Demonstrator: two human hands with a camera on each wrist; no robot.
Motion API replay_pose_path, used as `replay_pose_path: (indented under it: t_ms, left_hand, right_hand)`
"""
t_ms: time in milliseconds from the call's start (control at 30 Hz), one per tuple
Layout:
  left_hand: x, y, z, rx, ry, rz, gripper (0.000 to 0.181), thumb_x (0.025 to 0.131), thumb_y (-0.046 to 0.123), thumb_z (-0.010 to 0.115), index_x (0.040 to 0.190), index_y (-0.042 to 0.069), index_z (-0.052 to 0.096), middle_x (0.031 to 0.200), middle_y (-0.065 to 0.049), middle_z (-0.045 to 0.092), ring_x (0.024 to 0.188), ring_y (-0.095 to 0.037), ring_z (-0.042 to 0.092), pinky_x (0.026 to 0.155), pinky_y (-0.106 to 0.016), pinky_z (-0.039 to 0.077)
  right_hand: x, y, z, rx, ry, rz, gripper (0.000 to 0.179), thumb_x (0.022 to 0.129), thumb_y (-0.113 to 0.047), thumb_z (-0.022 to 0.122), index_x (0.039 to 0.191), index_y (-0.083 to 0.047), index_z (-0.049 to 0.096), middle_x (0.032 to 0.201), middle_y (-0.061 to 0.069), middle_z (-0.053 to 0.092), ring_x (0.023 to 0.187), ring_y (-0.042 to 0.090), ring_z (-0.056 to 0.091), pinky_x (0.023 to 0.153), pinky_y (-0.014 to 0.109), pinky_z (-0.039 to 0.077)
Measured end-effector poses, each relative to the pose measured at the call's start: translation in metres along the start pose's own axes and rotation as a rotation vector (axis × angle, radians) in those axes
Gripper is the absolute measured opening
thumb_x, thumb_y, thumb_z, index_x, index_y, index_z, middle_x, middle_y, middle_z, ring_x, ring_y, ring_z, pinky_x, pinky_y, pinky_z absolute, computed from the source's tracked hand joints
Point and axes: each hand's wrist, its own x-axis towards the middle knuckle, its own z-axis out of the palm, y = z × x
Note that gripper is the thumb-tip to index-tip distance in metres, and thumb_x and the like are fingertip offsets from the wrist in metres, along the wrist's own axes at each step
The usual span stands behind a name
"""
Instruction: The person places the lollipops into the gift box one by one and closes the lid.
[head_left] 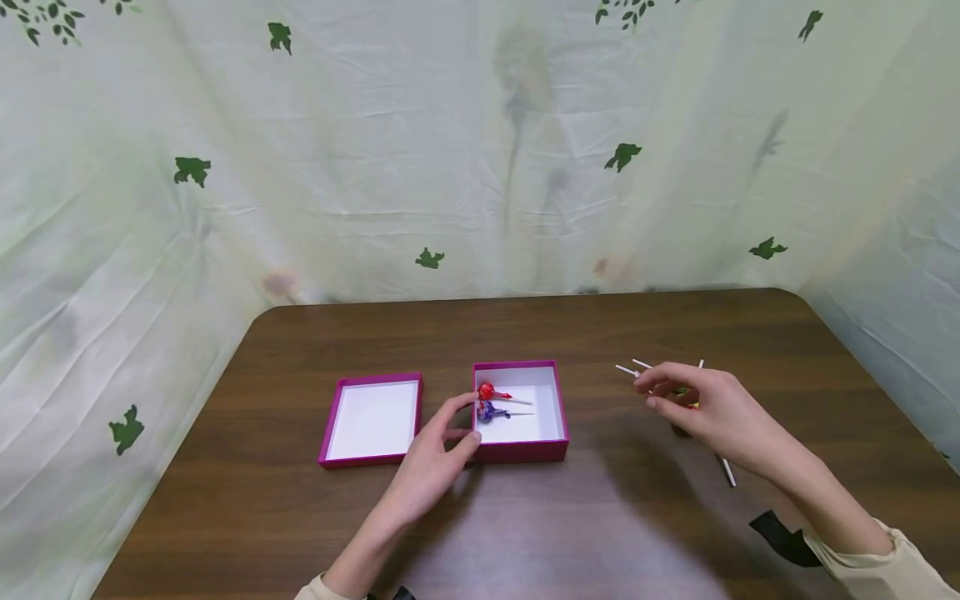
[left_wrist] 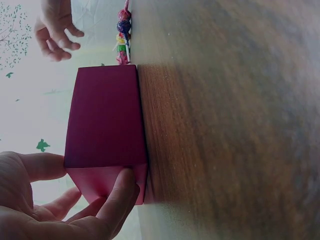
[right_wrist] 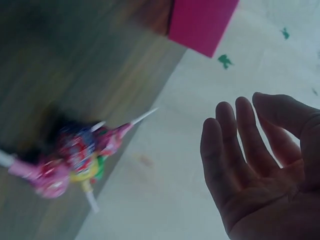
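Beyond brown table (head_left: pixel 247 467), observe leaf-print cloth (head_left: pixel 375 150). Inside magenta box (head_left: pixel 521 452), find red lollipop (head_left: pixel 487 391) and blue lollipop (head_left: pixel 487 412) side by side, with long axes left-to-right, heads by left wall, sticks rightward. Cannot make out any wrapper print. At box's left end, note left hand (head_left: pixel 438 446), touching with fingers parted; farther left, see lid (head_left: pixel 375 419), white inside up. Above loose lollipops (right_wrist: pixel 77 152) with sticks in several directions, log right hand (head_left: pixel 697 400), empty, with fingers loosely curved.

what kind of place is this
Likely a curtained-off work spot, perhaps indoors, though the room beyond is hidden. Pale leaf-patterned cloth hangs behind and along both sides of a brown wood-grained table, on which an open magenta box holds two lollipops.
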Motion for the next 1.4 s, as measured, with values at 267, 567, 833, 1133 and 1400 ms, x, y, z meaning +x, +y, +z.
replay_pose_path:
  t_ms: [267,567,833,1133,1400]
  left_hand:
    - [-0.001,-0.001,-0.001,0.004,-0.013,-0.004,0.048,0.096,0.021,0.06,0.142,0.026,0.049,0.145,-0.001,0.047,0.113,-0.026,0.06,0.077,-0.037,0.052]
    - [-0.001,-0.001,-0.001,-0.007,-0.013,-0.012,0.047,0.096,0.019,0.061,0.142,0.026,0.05,0.145,-0.002,0.047,0.113,-0.027,0.06,0.077,-0.038,0.053]
    - [-0.001,-0.002,-0.001,-0.009,-0.018,-0.007,0.048,0.096,0.02,0.061,0.142,0.025,0.05,0.146,-0.001,0.046,0.113,-0.027,0.06,0.078,-0.038,0.053]
    - [-0.001,-0.002,-0.001,-0.017,-0.016,0.003,0.047,0.096,0.018,0.06,0.142,0.026,0.05,0.144,-0.002,0.047,0.112,-0.026,0.061,0.077,-0.036,0.053]
    - [-0.001,-0.001,-0.001,-0.011,-0.015,-0.003,0.048,0.096,0.019,0.061,0.142,0.026,0.05,0.144,-0.002,0.048,0.112,-0.026,0.061,0.078,-0.036,0.053]
  right_hand:
    - [-0.013,0.023,-0.004,0.067,-0.084,0.071,0.028,0.09,-0.005,0.069,0.106,-0.028,0.068,0.104,-0.004,0.07,0.089,0.017,0.069,0.072,0.03,0.055]
    - [-0.012,0.055,0.004,0.016,-0.1,-0.038,0.022,0.087,-0.003,0.073,0.105,-0.014,0.07,0.101,-0.002,0.071,0.092,0.012,0.067,0.079,0.03,0.054]
    - [-0.009,0.07,0.016,0.027,-0.148,-0.067,0.023,0.086,-0.004,0.074,0.107,-0.014,0.07,0.1,-0.006,0.07,0.092,0.012,0.066,0.08,0.029,0.052]
    - [-0.006,0.067,0.022,0.052,-0.166,-0.009,0.026,0.088,-0.001,0.07,0.112,-0.011,0.069,0.108,-0.003,0.069,0.099,0.014,0.066,0.084,0.032,0.053]
    - [-0.003,0.066,0.024,0.013,-0.173,0.029,0.038,0.082,0.01,0.062,0.11,-0.015,0.07,0.109,-0.004,0.068,0.104,0.015,0.061,0.084,0.027,0.05]
